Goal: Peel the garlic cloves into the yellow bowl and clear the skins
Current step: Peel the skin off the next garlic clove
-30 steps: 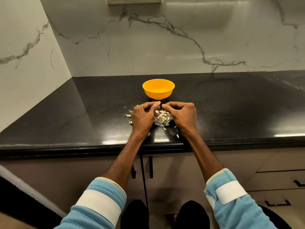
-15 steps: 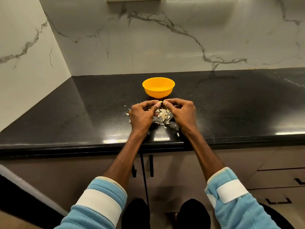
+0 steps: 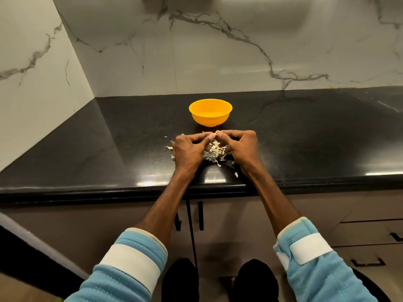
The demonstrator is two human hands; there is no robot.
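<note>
A yellow bowl (image 3: 210, 112) stands on the black counter (image 3: 109, 153), just beyond my hands. My left hand (image 3: 188, 150) and my right hand (image 3: 242, 147) meet fingertip to fingertip over the counter. Together they pinch a small pale garlic clove (image 3: 214, 134) between thumbs and forefingers. Under and between the hands lies a heap of loose garlic skins (image 3: 214, 150). What lies inside the bowl cannot be made out from this angle.
Stray bits of skin (image 3: 169, 147) lie left of my left hand and near the counter's front edge (image 3: 236, 174). Marble walls close off the back and the left side. Cabinet doors and drawers sit below the counter.
Both hands have drawn closer, fingertips now meeting on the clove. The view has tilted slightly down.
</note>
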